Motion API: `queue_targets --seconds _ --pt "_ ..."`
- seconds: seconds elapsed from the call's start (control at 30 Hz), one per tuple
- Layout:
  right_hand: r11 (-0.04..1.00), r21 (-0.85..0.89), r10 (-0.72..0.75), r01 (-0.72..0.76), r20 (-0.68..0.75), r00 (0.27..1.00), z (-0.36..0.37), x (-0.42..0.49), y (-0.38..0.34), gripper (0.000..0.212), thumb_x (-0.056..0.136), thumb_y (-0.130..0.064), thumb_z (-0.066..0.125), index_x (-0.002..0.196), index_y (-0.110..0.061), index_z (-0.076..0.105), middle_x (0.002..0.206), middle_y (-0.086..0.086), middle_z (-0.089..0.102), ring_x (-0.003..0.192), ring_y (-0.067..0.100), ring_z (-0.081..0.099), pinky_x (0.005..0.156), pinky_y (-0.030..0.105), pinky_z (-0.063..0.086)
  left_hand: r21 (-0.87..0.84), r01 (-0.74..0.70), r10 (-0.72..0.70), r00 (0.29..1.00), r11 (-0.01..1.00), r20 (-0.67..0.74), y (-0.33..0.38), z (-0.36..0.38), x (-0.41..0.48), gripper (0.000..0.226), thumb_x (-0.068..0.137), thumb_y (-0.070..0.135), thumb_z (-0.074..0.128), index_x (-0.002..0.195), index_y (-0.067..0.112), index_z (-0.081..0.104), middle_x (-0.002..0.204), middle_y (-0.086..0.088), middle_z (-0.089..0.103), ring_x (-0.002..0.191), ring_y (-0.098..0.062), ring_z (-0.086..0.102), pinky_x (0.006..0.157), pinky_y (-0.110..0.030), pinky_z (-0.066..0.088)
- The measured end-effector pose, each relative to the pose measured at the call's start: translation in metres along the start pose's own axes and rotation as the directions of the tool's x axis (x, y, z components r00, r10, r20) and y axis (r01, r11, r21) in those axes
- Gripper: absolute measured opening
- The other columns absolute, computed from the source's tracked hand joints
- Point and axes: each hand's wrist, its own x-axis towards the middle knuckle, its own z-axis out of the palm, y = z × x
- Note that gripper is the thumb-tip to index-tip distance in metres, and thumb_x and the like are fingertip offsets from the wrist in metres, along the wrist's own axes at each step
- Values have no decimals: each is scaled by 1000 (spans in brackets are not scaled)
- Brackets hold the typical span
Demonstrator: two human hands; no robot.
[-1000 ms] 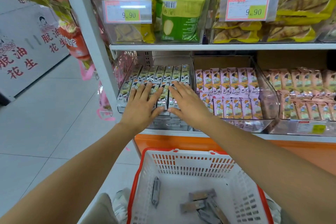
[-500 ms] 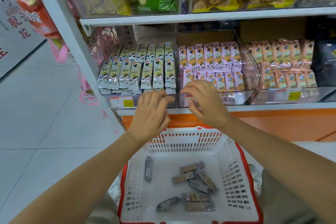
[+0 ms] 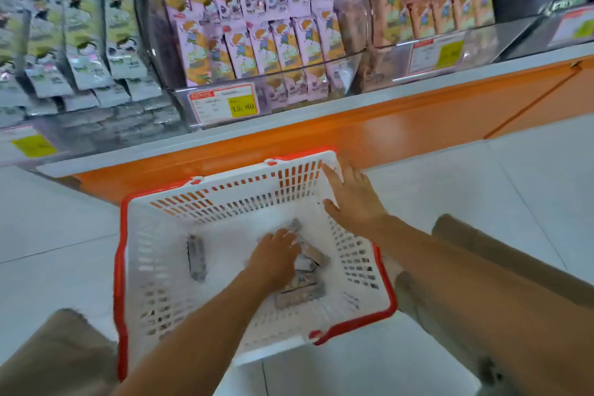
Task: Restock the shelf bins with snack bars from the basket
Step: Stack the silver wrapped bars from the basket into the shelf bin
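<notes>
Your left hand (image 3: pixel 276 254) rests on the snack bars (image 3: pixel 301 292) inside the basket (image 3: pixel 151 267); blur hides whether it grips one. Your right hand (image 3: pixel 353 202) hovers over the right rim, fingers spread wide.

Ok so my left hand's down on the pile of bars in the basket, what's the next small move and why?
Probably close the left hand round a few of the grey bars beneath it. It lies on that cluster in the basket, though blur hides whether it grips yet; the right hand is open over the far right rim.
</notes>
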Motion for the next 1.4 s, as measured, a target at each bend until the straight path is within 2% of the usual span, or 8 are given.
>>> queue_targets --seconds 0.2,0.47,0.63,0.8,0.9,1.03,1.23,1.4 --pt "999 -40 -6 1 -108 994 31 -3 7 67 93 -31 53 152 -14 25 162 15 0 150 32 -4 115 44 26 178 -89 68 990 980 120 -1 48 53 37 96 22 44 126 14 63 162 -11 10 149 -29 4 119 -42 14" --pt "999 -36 -38 34 -141 989 38 -1 11 70 87 -38 54 149 -11 34 160 17 19 149 35 6 108 46 35 344 -189 106 964 920 245 1 85 94 47 100 22 32 145 12 41 161 -13 13 149 -32 5 120 -44 3" --pt "999 -26 -43 40 -157 987 41 -1 15 69 84 -38 58 145 -13 39 158 15 25 149 35 9 105 45 39 200 -140 108 981 970 162 -6 69 91 43 96 17 44 139 24 46 140 -8 45 131 -28 39 110 -37 28" --pt "999 -15 -38 36 -137 990 38 -3 15 68 84 -40 58 145 -16 39 158 12 25 149 33 6 109 47 35 -241 -39 22 997 970 -73 -29 28 50 21 94 22 51 113 28 56 105 -5 60 96 -23 55 79 -32 42" --pt "996 -40 -78 74 -112 991 32 -4 12 69 84 -41 59 146 -18 39 160 11 20 150 32 3 120 50 14 -527 -17 -37 995 850 -91 -41 -2 16 12 98 25 48 103 36 47 96 1 60 86 -17 58 69 -33 41" --pt "958 54 -283 281 34 959 4 -6 -10 72 93 -40 54 154 -24 20 163 0 8 150 16 -2 119 39 -11 -868 23 -184 980 497 -80 -49 -55 -32 19 102 20 46 111 35 50 91 -1 68 81 -14 65 77 -32 51" --pt "863 267 -416 430 -109 903 -61 -13 -72 58 92 -24 63 145 -23 39 145 2 46 133 22 41 107 32 28 -990 -138 -393 908 43 -144 -45 -124 -97 10 101 7 44 106 3 50 77 -16 66 56 -24 65 60 -30 54" --pt "818 244 -427 520 -346 835 -108 -21 -96 36 87 -22 69 123 -17 61 116 -2 63 110 20 55 88 29 34 -971 -224 -508 829 82 -234 -53 -150 -138 17 99 17 52 100 2 60 86 -11 69 74 -25 67 79 -44 51"
